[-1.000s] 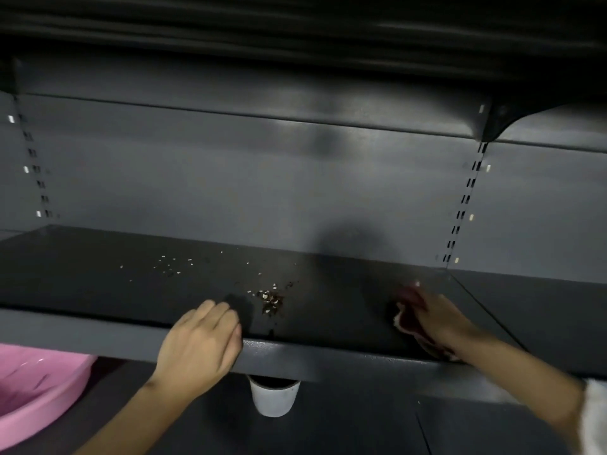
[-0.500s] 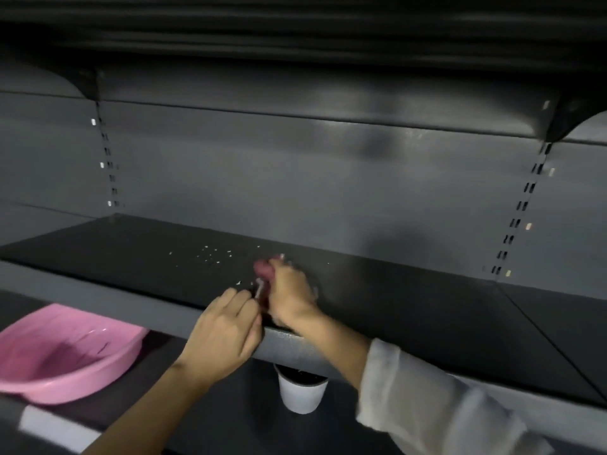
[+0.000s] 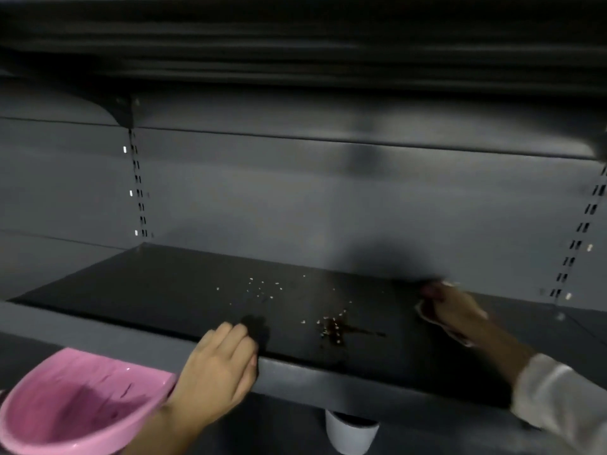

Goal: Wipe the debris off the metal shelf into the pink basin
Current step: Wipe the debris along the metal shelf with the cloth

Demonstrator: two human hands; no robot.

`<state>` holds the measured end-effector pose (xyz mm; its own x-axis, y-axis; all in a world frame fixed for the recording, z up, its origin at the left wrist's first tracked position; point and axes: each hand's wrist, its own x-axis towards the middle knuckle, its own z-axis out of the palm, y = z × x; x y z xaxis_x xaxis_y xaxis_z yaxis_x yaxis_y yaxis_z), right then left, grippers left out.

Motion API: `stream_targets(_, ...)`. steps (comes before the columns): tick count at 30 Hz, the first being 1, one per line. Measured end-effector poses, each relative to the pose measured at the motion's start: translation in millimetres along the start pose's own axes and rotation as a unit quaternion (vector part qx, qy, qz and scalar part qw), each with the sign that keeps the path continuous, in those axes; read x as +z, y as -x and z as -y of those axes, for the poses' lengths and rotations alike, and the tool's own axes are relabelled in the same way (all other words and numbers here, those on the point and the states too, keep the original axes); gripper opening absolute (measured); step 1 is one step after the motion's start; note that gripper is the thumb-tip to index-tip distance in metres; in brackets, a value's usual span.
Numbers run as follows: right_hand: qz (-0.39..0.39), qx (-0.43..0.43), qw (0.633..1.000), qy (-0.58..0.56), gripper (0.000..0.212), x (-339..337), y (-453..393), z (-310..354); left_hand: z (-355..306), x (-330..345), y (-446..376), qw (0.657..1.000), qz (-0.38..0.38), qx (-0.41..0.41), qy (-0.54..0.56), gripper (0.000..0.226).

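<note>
Since half a second ago my right hand point(image 3: 451, 308) has swept from beside the left out to the far right of the metal shelf point(image 3: 164, 290), fingers closed on a reddish cloth point(image 3: 427, 311). My left hand point(image 3: 218, 372) rests curled over the near lip, holding nothing. Debris point(image 3: 331, 326) lies between them, with pale grains farther left. The pink basin point(image 3: 78, 405) sits below, near left; a white cup point(image 3: 351, 433) stands under the shelf.

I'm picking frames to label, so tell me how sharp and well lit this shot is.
Head view: dim overall, soft throughout; the right hand with its cloth is motion-blurred; the left hand and debris are clearer; a dark shadow lies on the back wall.
</note>
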<state>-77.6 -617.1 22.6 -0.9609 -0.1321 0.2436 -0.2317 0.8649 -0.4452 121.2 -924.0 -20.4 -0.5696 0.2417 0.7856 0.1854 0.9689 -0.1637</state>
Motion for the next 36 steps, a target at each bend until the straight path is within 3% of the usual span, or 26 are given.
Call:
stream_targets(2,0.036,-0.065,0.997,0.013,0.025,28,-1,52,4,4,1,1.0,-0.013,0.005,0.008,0.019)
stream_targets(8,0.071,-0.122,0.985,-0.098,0.036,64,21,147,13,6,6,0.997,-0.042,-0.003,0.059,0.029)
stream_targets(12,-0.017,-0.132,0.98,-0.149,0.041,32,33,135,20,7,12,0.997,-0.048,0.006,0.066,0.03)
stream_targets(14,-0.047,-0.102,0.987,-0.114,0.041,6,44,104,24,6,15,0.997,-0.051,0.003,0.059,0.031)
stream_targets(19,0.015,0.07,0.997,0.016,0.033,-15,75,32,27,4,18,0.998,-0.045,0.002,0.042,0.032)
stream_targets(24,0.081,-0.003,0.997,-0.002,0.044,21,87,89,21,7,18,0.998,-0.045,-0.009,0.032,0.032)
stream_targets(30,0.111,-0.051,0.986,-0.116,0.034,69,86,192,19,8,19,0.999,-0.036,-0.014,0.008,0.032)
stream_targets(33,0.083,-0.059,0.98,-0.171,0.034,72,75,206,20,3,18,1.0,-0.022,-0.003,-0.007,0.032)
stream_targets(36,0.035,-0.07,0.978,-0.192,0.028,46,63,180,24,-2,19,1.0,-0.011,0.004,-0.02,0.034)
